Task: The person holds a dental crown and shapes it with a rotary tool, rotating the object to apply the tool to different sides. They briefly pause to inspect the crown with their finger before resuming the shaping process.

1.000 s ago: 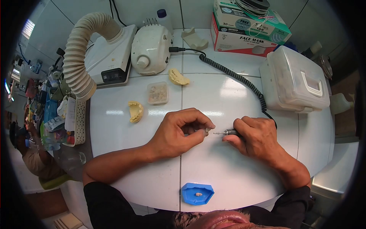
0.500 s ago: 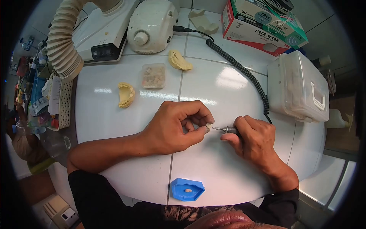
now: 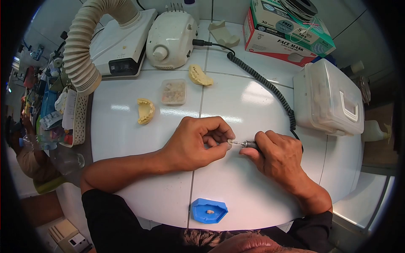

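My left hand pinches a small pale tooth-like piece between thumb and index finger; the fingertips cover part of it. From the other side my right hand grips a dental handpiece, its thin metal bur pointing left and meeting the piece, though exact contact is too small to make out. A coiled black cord leads from the white control unit toward my right hand. Close to my body lies a blue tray with a small pinkish piece inside.
Two yellow dental casts and a clear box of small pieces lie beyond my left hand. A ribbed hose hangs at the left. On the right stand a white lidded case and face mask boxes. Another person is at far left.
The bur has moved slightly left, closer to the pale piece. My view has shifted a little, so objects on the table appear slightly lower and mostly further right. Both hands keep their hold.
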Tool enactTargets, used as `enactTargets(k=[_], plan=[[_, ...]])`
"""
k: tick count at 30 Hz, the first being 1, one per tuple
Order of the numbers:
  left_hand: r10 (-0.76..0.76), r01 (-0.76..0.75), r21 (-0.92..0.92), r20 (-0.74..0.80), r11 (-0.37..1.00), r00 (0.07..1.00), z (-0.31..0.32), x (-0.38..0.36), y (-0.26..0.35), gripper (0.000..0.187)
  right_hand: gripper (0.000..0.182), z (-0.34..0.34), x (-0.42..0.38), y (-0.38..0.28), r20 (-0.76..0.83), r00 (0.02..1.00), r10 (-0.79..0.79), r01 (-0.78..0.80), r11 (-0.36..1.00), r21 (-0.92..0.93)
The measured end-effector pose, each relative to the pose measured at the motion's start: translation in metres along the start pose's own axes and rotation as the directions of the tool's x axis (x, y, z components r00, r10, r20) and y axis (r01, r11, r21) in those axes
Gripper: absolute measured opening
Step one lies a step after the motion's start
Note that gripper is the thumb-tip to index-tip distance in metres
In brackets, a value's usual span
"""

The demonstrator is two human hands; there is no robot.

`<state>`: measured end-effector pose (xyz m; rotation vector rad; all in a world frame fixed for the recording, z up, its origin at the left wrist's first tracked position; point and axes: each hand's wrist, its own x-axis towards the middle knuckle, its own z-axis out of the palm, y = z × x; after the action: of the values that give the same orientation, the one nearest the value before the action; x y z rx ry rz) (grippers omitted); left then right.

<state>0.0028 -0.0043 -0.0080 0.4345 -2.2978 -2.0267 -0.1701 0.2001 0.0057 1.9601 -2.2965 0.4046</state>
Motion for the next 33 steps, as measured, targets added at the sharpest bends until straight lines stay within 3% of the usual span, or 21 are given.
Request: enactTargets(k=[18,33], plan=[[0.005,-0.005,-0.014,-0.051,1.0,0.999,0.0028,0.0001,-0.0001,0.019,0.053,-0.0024,0.0015,-0.0006,0.038,0.999,0.019,-0.019,1.0,0.005],[0.086,-0.083,0.098,-0.025,0.992,0.996,0.0026,-0.0007,0.0004,0.02,0.052,-0.0014,0.0012,-0.0003,0.028,1.0,0.003,-0.004,1.0,0.007]])
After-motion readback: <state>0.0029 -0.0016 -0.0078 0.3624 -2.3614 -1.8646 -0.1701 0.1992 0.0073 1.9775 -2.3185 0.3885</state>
